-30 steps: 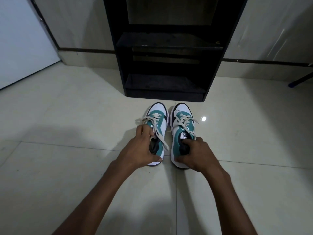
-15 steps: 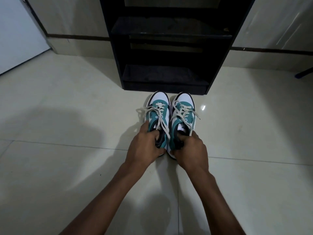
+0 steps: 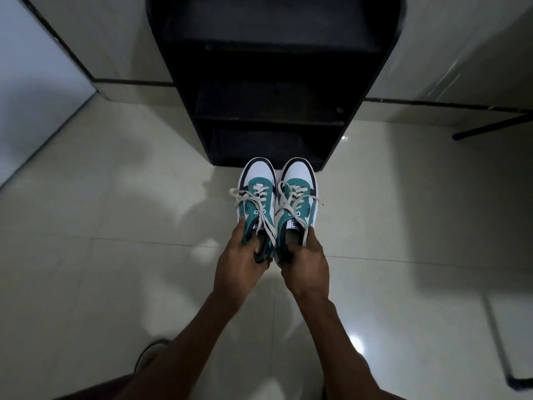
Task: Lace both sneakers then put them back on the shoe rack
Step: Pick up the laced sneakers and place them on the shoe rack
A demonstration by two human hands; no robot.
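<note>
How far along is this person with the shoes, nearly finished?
Nearly. Both look laced: white laces cross the left sneaker and the right sneaker. In hand: the left hand and right hand each grip one by the heel opening, toes toward the black shoe rack. Left: setting them on a shelf; none holds shoes yet.
</note>
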